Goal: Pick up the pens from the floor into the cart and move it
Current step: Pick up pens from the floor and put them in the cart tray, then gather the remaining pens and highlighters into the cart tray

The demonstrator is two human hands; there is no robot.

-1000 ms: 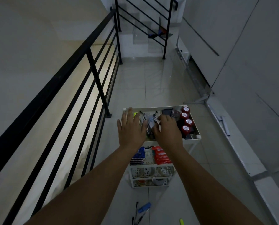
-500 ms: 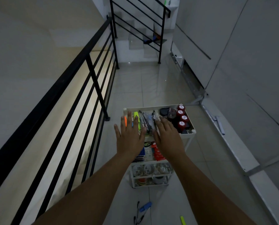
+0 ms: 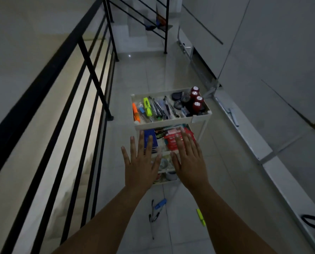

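Left hand and right hand hovering empty with fingers spread, white cart standing ahead, pens lying on tiled floor

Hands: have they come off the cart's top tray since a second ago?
Yes. Both the left hand and right hand pulled back toward the person, now short of the top tray front rim, open.

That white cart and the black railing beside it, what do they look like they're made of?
The cart looks like white plastic or painted metal: smooth, matte tray walls on thin white legs; the dim light leaves it open. The railing looks like metal painted black: thin, straight square bars with a dull sheen. The floor under both looks like glazed tile, glossy, with grout lines and a light reflection.
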